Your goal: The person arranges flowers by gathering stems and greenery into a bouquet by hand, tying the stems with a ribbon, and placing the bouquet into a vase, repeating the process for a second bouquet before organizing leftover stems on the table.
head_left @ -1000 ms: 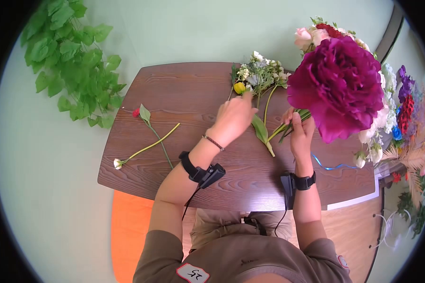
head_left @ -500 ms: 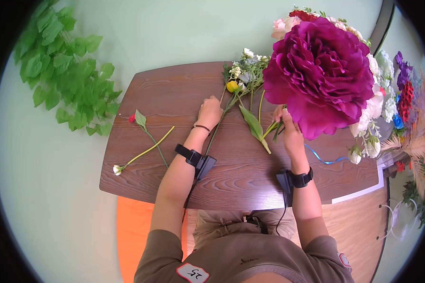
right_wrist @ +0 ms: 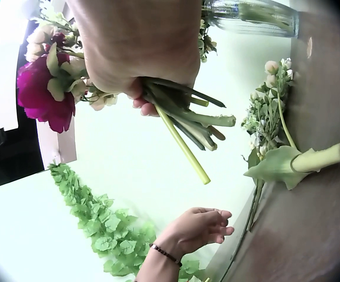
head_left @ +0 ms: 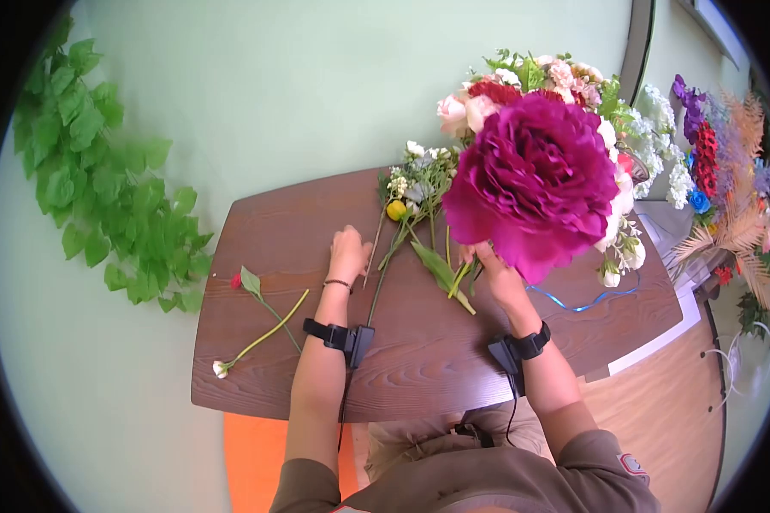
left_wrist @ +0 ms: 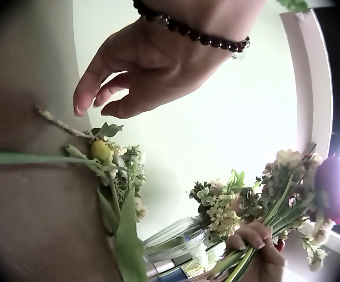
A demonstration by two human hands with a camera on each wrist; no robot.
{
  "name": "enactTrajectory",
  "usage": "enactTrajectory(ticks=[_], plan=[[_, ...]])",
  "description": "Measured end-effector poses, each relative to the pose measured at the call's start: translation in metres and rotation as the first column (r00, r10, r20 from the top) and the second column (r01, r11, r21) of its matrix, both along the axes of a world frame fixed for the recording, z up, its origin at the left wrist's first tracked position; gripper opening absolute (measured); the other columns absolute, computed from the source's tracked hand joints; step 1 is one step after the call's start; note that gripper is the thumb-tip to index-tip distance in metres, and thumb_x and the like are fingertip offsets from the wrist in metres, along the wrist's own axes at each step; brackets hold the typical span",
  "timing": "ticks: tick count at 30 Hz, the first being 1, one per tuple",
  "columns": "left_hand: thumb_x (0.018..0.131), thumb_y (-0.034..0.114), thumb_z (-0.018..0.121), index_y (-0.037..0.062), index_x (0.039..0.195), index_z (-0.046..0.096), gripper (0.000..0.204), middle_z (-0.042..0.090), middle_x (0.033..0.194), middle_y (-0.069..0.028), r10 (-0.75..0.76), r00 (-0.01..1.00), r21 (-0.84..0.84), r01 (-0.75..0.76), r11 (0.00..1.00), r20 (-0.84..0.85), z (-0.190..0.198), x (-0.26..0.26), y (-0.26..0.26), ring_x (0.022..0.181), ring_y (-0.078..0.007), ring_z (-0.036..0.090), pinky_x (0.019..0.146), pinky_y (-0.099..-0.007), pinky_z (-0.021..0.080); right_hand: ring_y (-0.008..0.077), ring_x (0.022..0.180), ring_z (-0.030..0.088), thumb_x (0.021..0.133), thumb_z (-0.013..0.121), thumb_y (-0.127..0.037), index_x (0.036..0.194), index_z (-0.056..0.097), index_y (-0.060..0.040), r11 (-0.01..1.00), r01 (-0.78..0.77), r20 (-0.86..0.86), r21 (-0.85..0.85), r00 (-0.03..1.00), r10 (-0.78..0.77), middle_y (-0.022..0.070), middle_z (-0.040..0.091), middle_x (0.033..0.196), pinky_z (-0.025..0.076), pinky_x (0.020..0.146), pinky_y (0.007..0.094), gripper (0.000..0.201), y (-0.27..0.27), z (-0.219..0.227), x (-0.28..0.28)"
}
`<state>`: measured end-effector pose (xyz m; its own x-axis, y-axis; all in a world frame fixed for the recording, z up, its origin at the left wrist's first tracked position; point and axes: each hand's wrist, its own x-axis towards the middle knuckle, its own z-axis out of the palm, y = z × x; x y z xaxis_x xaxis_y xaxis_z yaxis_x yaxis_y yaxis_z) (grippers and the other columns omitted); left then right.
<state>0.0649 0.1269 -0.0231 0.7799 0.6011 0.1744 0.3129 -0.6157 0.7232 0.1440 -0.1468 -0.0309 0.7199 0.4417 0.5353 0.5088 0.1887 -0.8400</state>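
Observation:
My right hand (head_left: 498,278) grips a bundle of stems (right_wrist: 187,120), whose cut ends stick out below the fist in the right wrist view. Above it spreads a bouquet with a large magenta bloom (head_left: 535,184) and white, pink and red flowers. My left hand (head_left: 349,254) hovers over the table with loosely bent fingers and holds nothing, as the left wrist view (left_wrist: 149,70) also shows. Nearest to it is a thin brown stem (head_left: 374,248). A yellow flower (head_left: 396,210) lies beyond, beside white sprigs (head_left: 419,175). A thick stem with a broad leaf (head_left: 436,267) lies between the hands.
On the table's left lie a red flower (head_left: 237,280) and a white one (head_left: 221,368) with crossing stems. A blue ribbon (head_left: 573,305) curls at right. A glass vase (left_wrist: 179,238) stands behind. Leafy vines (head_left: 85,171) hang at left, and more flowers (head_left: 706,162) stand at far right.
My left hand has drawn back leftward from the yellow flower, uncovering a long green stem. The right hand keeps its grip on the bouquet. The head view has shifted.

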Motion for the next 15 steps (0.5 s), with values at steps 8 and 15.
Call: enactTrajectory(ticks=[8,15], plan=[[0.068,0.005,0.068,-0.0076,0.067,0.059,0.016,0.06,0.072,-0.0294,0.066,0.997,0.386,-0.042,0.922,-0.049,-0.017,0.006,-0.003,0.072,-0.0407,0.064,0.065,-0.0455,0.053,0.0181,0.079,0.054,0.089,0.049,-0.009,0.094,0.055,-0.0021,0.999,-0.029,0.127,-0.029,0.991,0.033,0.0065,0.056,0.083,0.045,0.07,0.0338,0.011,-0.011,-0.026,0.028],[0.07,0.003,0.06,-0.0078,0.055,0.058,0.018,0.055,0.048,-0.0118,0.011,0.986,-0.064,-0.022,0.998,-0.164,0.032,-0.016,0.009,0.039,-0.0187,0.056,0.037,-0.0317,0.046,0.0168,0.075,0.05,0.09,0.051,-0.014,0.096,0.05,-0.0024,0.983,-0.174,-0.009,0.063,0.984,0.175,0.0051,0.05,0.079,0.044,0.07,0.0334,0.013,-0.005,0.009,0.005]])
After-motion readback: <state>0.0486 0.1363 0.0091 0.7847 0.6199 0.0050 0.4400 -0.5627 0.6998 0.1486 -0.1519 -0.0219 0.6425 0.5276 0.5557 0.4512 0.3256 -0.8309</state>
